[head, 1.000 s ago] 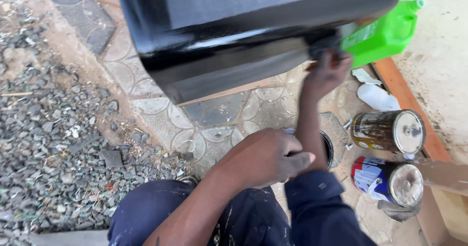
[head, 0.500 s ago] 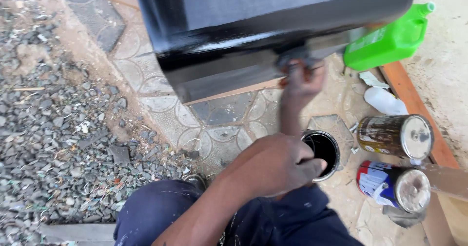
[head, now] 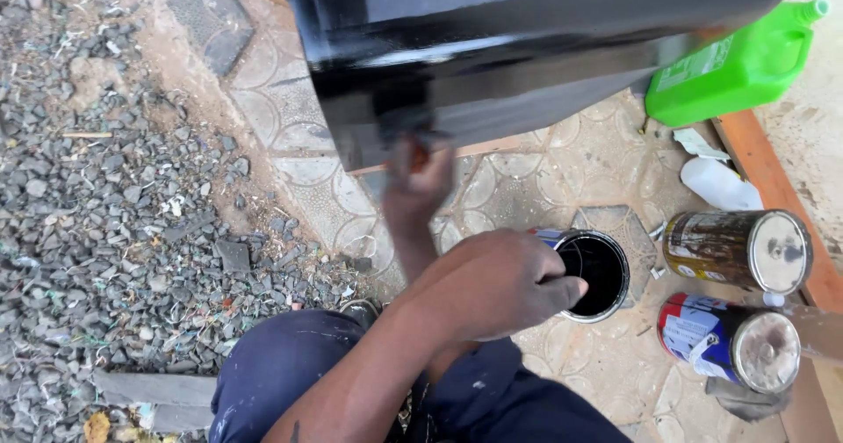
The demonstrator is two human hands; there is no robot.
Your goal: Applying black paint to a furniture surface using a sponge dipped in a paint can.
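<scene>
Right hand: right hand (head: 420, 180) raised to the lower edge of the large glossy black metal panel (head: 527, 48), fingers closed around a dark paintbrush (head: 406, 122) whose head lies against the panel's wet-looking face; hand and brush are blurred, so the exact grip is hard to make out.
Left hand: left hand (head: 492, 285) low in the foreground, curled into a loose fist over the knee, holding nothing that shows; its knuckles sit just beside the rim of the open round tin of black paint (head: 593, 276).
Black panel: fills the top of the view, tilted, with a bright sheen along its lower band.
Open tin: upright on the patterned paving stones (head: 544, 180), below the panel and between the left hand and the two closed cans.
Closed cans: brown-stained metal can (head: 738, 250) lying on its side, lid facing right; blue, red and white labelled can (head: 729, 338) just below it, also on its side.
Green jug: bright green plastic jerrycan (head: 738, 70) at upper right, partly behind the panel's corner.
White bottle: small white plastic bottle (head: 716, 184) lying between jerrycan and brown can.
Ground: grey gravel (head: 114, 206) to the left of the paving.
Clothing: dark blue trousers (head: 299, 373) at the bottom of the frame.
</scene>
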